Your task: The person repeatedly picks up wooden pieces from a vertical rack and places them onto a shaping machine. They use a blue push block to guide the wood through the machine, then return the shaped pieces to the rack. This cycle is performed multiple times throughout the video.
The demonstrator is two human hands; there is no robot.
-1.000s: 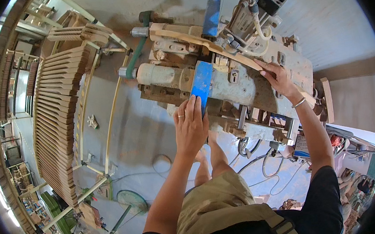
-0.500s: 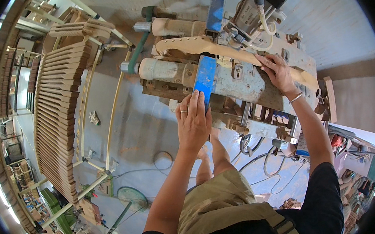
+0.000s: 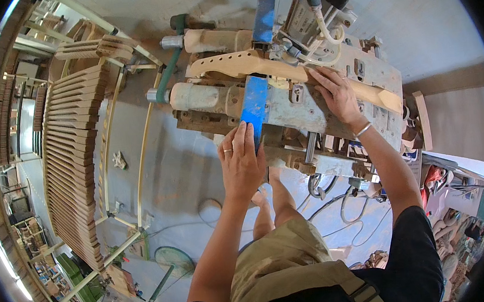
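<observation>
A pale wooden guitar neck (image 3: 234, 64) lies across the top of a sanding machine (image 3: 307, 111). Its headstock, with a row of holes, points left over two worn rollers (image 3: 202, 95). My right hand (image 3: 338, 97) is closed over the neck right of its middle, fingers across the far edge. Nearer to me, my left hand (image 3: 242, 163) grips the near end of a blue bar (image 3: 256, 98), its fingers on top and its palm hiding that end. A second blue bar (image 3: 264, 14) rises beyond the neck.
On the left, a rack frame (image 3: 144, 154) holds a long row of wooden necks (image 3: 72, 148). A pneumatic cylinder (image 3: 302, 16) with hoses stands at the machine's far side. Cables (image 3: 339, 206) trail over the floor near my legs, and a green fan (image 3: 174, 259) stands lower left.
The whole view has shifted slightly, putting the machine further left in the picture. My right hand and the neck have moved a little left along the machine. My left hand stays on the blue bar.
</observation>
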